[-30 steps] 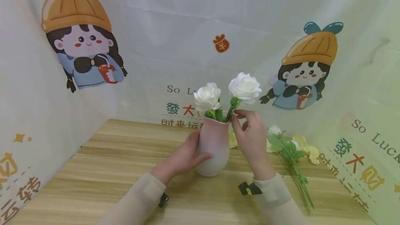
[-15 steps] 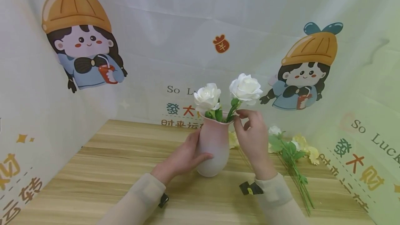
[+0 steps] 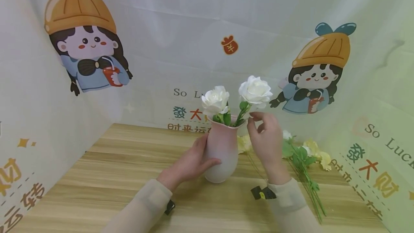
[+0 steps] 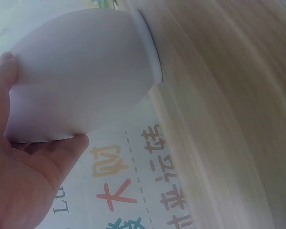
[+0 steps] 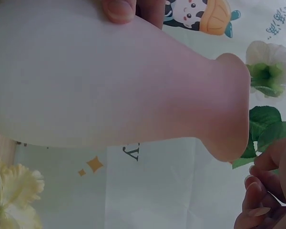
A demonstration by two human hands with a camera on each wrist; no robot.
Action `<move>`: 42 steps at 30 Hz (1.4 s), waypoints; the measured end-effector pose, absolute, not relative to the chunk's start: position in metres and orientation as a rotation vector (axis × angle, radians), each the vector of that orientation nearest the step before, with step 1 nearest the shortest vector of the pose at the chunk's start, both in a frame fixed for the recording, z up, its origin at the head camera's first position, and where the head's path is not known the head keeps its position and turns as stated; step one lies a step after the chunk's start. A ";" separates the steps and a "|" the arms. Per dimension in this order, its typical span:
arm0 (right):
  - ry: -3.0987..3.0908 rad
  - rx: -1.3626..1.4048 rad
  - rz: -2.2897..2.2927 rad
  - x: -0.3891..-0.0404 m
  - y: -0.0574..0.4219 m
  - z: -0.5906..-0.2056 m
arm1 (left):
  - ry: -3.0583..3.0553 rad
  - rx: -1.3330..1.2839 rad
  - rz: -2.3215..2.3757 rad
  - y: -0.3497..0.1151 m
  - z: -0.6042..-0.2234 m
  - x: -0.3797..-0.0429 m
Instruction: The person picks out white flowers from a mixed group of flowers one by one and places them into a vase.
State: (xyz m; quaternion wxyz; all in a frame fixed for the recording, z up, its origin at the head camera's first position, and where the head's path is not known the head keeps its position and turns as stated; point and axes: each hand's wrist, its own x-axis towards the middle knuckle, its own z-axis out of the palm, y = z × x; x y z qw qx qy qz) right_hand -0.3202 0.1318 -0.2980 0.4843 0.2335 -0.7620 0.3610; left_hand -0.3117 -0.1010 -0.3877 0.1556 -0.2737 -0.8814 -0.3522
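Note:
A pink-to-white vase stands upright on the wooden table. My left hand grips its left side, thumb across the front; in the left wrist view that hand wraps the pale body of the vase. Two white roses rise from the mouth: a left rose and a taller right rose. My right hand is just right of the rim, fingers loosely bent, beside the right rose's stem. In the right wrist view its fingertips are close to the green leaves at the vase's mouth.
On the table to the right lie flowers with green stems and white and yellow blooms. A yellow flower lies behind the right hand. Printed cloth walls the table at the back and sides.
My right hand has moved slightly right, away from the right rose's stem. The right rose has shifted a little to the right. The left hand and vase stay nearly in place.

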 end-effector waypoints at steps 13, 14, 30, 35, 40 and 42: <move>-1.877 0.523 0.855 -0.328 0.147 -0.295 | -2.526 -0.787 -0.983 -0.102 -0.386 -0.311; -1.884 0.521 0.852 -0.330 0.149 -0.296 | -2.525 -0.787 -0.985 -0.102 -0.386 -0.311; -2.356 0.278 0.734 -0.349 0.220 -0.332 | -2.511 -0.809 -0.971 -0.100 -0.391 -0.309; -2.464 0.198 0.668 -0.351 0.251 -0.341 | -2.505 -0.822 -0.955 -0.099 -0.389 -0.309; -2.607 0.119 0.611 -0.357 0.277 -0.348 | -2.506 -0.821 -0.961 -0.099 -0.388 -0.310; -2.692 0.059 0.606 -0.356 0.286 -0.350 | -2.511 -0.817 -0.960 -0.100 -0.388 -0.311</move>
